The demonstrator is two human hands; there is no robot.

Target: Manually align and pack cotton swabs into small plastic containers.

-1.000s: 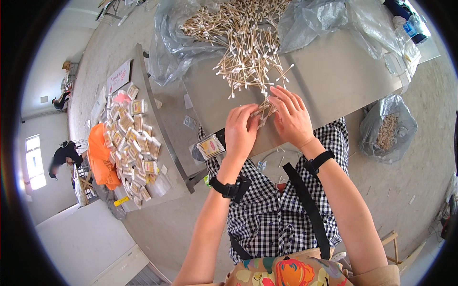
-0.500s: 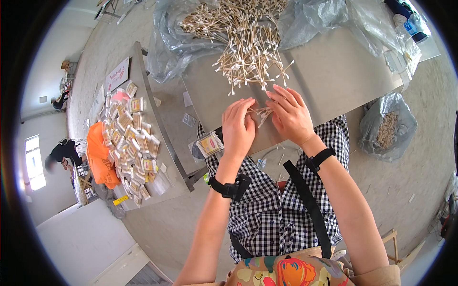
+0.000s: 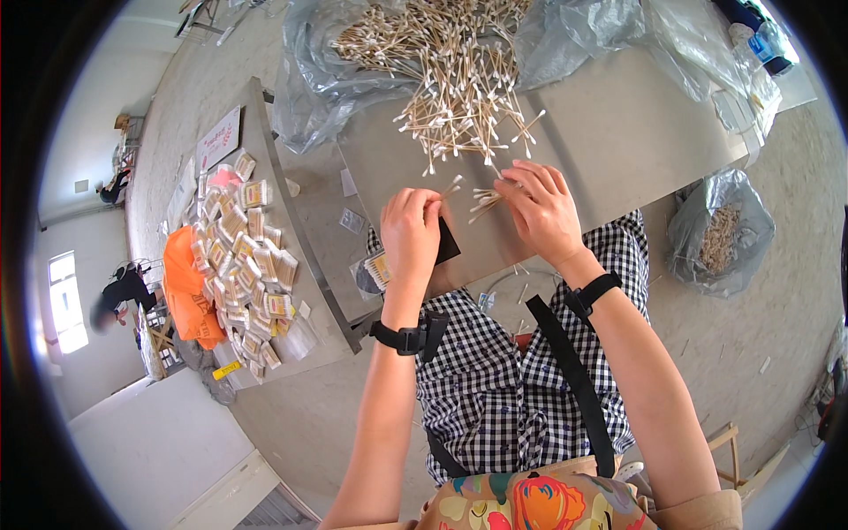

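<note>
The left hand (image 3: 412,231) is pinching at least one cotton swab (image 3: 451,189) between closed fingers, just above the metal surface (image 3: 618,132). To its right, the right hand (image 3: 546,215) is gripping a small bunch of swabs (image 3: 484,203) in its bent fingers, the tips pointing left. A loose swab pile (image 3: 464,88) is lying beyond both hands on the far side, while filled packs (image 3: 243,256) are resting in a heap well to the left.

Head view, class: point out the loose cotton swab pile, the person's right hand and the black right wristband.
Loose cotton swab pile (image 3: 466,75): head view, on the heap's middle.
Right hand (image 3: 545,214): head view, on its back.
Black right wristband (image 3: 594,296): head view, on its strap.
</note>
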